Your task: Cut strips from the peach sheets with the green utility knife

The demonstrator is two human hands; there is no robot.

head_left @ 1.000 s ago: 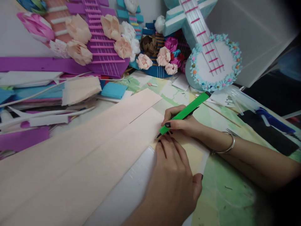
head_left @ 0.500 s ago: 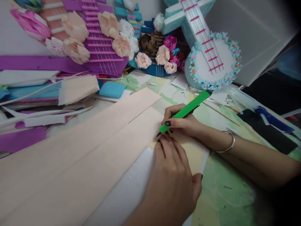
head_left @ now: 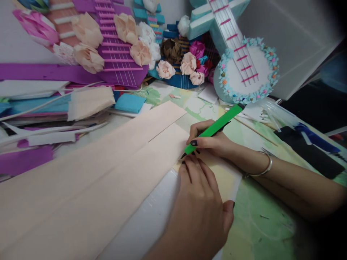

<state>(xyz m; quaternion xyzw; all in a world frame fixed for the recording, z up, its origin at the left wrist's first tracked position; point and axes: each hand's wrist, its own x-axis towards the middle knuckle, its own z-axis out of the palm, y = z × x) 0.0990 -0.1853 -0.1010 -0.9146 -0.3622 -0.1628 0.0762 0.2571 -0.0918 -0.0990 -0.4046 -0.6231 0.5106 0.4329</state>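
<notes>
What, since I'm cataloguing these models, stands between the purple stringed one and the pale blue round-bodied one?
The head view shows a turquoise neck, a darker blue model and paper flowers between the purple model and the pale blue one.

Your tool point(head_left: 217, 124) is showing bright green with black ends, your sheets point(head_left: 108, 187) are showing pale peach (the tablecloth point(head_left: 257, 231) is mixing green, white and yellow patches).

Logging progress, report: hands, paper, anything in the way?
Right hand grips green tool. Tip by edge of pink paper. Left hand close by, possibly in the way.
</notes>
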